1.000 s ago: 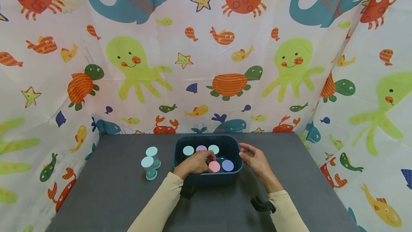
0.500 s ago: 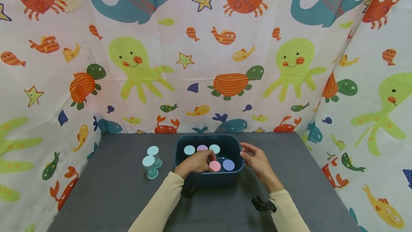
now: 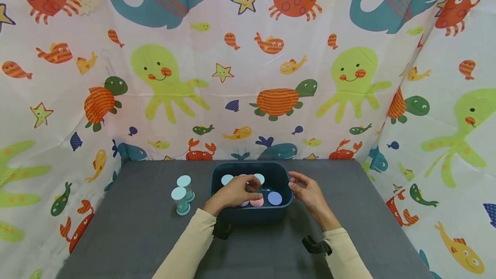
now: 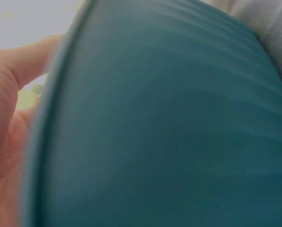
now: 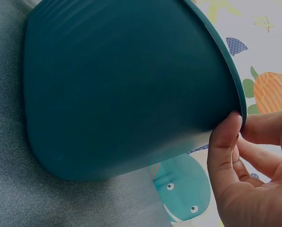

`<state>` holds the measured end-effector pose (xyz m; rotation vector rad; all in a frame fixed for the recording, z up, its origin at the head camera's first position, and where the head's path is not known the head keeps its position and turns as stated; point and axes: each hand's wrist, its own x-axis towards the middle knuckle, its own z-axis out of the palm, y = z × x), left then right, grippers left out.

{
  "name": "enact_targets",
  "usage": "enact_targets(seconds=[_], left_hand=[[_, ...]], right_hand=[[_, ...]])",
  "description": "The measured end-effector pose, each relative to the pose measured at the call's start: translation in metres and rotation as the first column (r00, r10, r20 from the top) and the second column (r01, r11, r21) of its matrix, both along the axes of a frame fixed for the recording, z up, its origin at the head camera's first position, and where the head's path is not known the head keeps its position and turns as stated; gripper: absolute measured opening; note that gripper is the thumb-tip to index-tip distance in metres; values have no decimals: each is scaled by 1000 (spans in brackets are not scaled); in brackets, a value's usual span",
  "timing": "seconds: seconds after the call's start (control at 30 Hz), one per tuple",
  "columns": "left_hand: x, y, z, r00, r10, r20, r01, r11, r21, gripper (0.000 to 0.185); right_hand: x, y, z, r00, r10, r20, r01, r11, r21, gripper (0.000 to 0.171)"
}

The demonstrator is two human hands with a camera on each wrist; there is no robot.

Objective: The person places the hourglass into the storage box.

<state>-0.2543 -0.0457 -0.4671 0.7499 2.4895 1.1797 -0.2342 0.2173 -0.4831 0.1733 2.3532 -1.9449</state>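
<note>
A dark teal plastic bin (image 3: pixel 252 215) holds several sand timers standing upright with coloured end caps. My left hand (image 3: pixel 232 192) is over its near left part, thumb and fingers curved apart with nothing visible between them. Just below the fingertips are a pink-capped timer (image 3: pixel 257 202) and, partly covered, a purple-capped one (image 3: pixel 244 204). A periwinkle-capped timer (image 3: pixel 274 198) stands to their right. Light-blue caps (image 3: pixel 227 179) show in the back row. My right hand (image 5: pixel 254 165) pinches the bin's right rim between thumb and forefinger. In the left wrist view the bin's wall hides most of the left hand (image 4: pixel 8 123).
Two light-blue-capped sand timers (image 3: pixel 181 200) stand close together on the grey table (image 3: pixel 147 227), left of the bin. A sea-animal print curtain (image 3: pixel 240 111) hangs behind and along both sides.
My left hand has lifted off the pink-capped timer and drawn slightly up and left, its fingers spreading. A purple cap now shows beside the pink one. The right hand stays at the rim.
</note>
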Motion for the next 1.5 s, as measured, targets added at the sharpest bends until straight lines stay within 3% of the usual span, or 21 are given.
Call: enact_targets(seconds=[0.4, 0.83, 1.17, 1.5], left_hand=[[17, -20, 32, 994, 61, -96, -50, 993, 110, 35], [32, -54, 35, 962, 218, -165, -189, 966, 175, 24], [42, -87, 26, 923, 334, -192, -276, 921, 274, 25], [53, -119, 11, 844, 467, -264, -376, 866, 329, 29]], right_hand=[[-2, 0, -2, 1000, -4, 0, 4, 1000, -25, 40], [-2, 0, -4, 1000, -8, 9, 8, 1000, -21, 40], [-2, 0, -3, 1000, -5, 12, 5, 1000, -17, 40], [-2, 2, -4, 1000, 6, 9, -6, 1000, -10, 40]])
